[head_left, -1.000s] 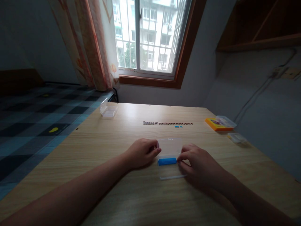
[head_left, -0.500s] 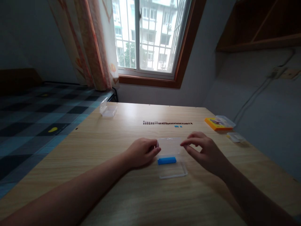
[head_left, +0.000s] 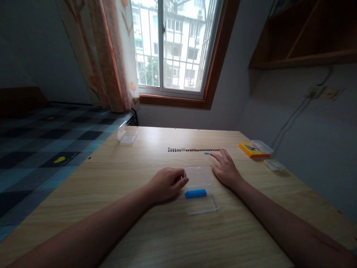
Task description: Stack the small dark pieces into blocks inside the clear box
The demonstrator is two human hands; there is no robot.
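An open clear plastic box (head_left: 201, 203) lies on the wooden table (head_left: 145, 223) in front of me, with a row of blue pieces (head_left: 195, 193) inside it. My left hand (head_left: 167, 183) rests curled at the box's left edge, fingers touching the lid. My right hand (head_left: 225, 168) reaches past the box with its fingers stretched out, fingertips at the small blue pieces (head_left: 206, 153) beside a long line of small dark pieces (head_left: 192, 150).
Another clear box (head_left: 126, 134) sits at the table's far left corner. A yellow-orange box (head_left: 252, 149) and a small clear case (head_left: 273, 164) lie at the right by the wall. A checkered bed is left of the table.
My right hand left the blue row in the box, lifted, and moved forward to the line of small pieces. My left hand stayed at the box. The view tilted up slightly.
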